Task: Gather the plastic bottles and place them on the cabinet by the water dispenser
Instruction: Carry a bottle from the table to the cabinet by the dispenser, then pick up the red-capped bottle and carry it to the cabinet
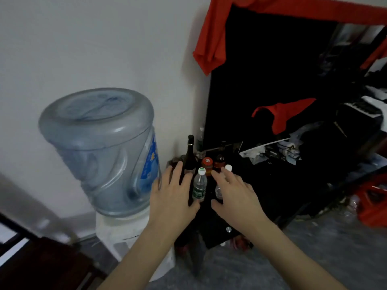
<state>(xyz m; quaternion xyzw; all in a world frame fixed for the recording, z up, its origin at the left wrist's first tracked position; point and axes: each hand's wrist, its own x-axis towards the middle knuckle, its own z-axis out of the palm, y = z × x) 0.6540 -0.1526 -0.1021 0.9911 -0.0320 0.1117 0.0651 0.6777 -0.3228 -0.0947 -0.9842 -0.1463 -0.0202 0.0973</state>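
Plastic bottles (199, 186) stand upright and close-packed on the black cabinet (217, 222) beside the water dispenser (100, 151), left hand (173, 193) and right hand (234, 195) both spread, gripping nothing; risk: a stray brush topples neighbours.

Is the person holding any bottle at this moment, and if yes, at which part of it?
Neither seems to grip anything. The left hand and right hand are spread open beside the green-capped bottle, which stands upright on the cabinet.
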